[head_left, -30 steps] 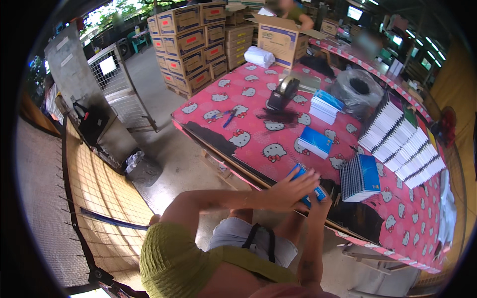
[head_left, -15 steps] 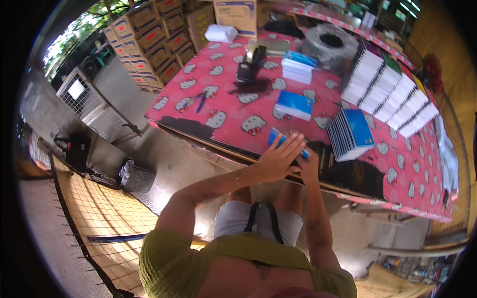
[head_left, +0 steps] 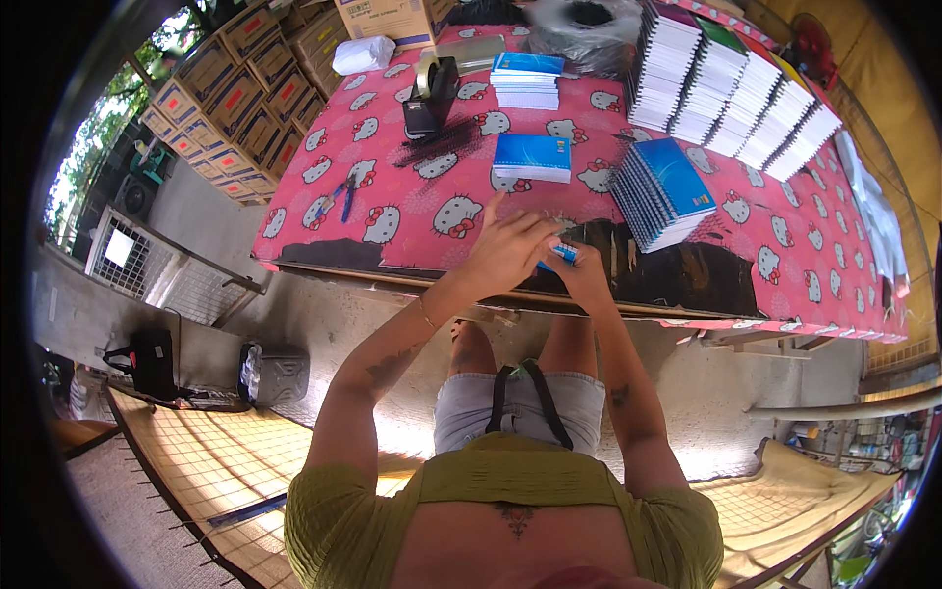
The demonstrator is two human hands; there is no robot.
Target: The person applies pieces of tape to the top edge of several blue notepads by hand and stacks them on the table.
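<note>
Left hand (head_left: 510, 249) lies half-spread, grip unclear; right hand (head_left: 583, 277) curls round a blue notebook (head_left: 562, 253) (mostly hidden) at the torn-sheeted worktop (head_left: 417, 236).

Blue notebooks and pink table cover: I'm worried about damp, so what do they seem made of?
Blue notebooks: apparently white paper, matte at page edges, with probably coated card covers, smooth, faintly shiny. Pink table cover: perhaps thin, smooth plastic sheeting, raggedly torn; coated cloth possible.

Held blue notebook (head_left: 560, 254) now mostly hidden by left hand (head_left: 503, 253), one of its fingers (head_left: 493, 209) splayed, head view tipped lower
</note>
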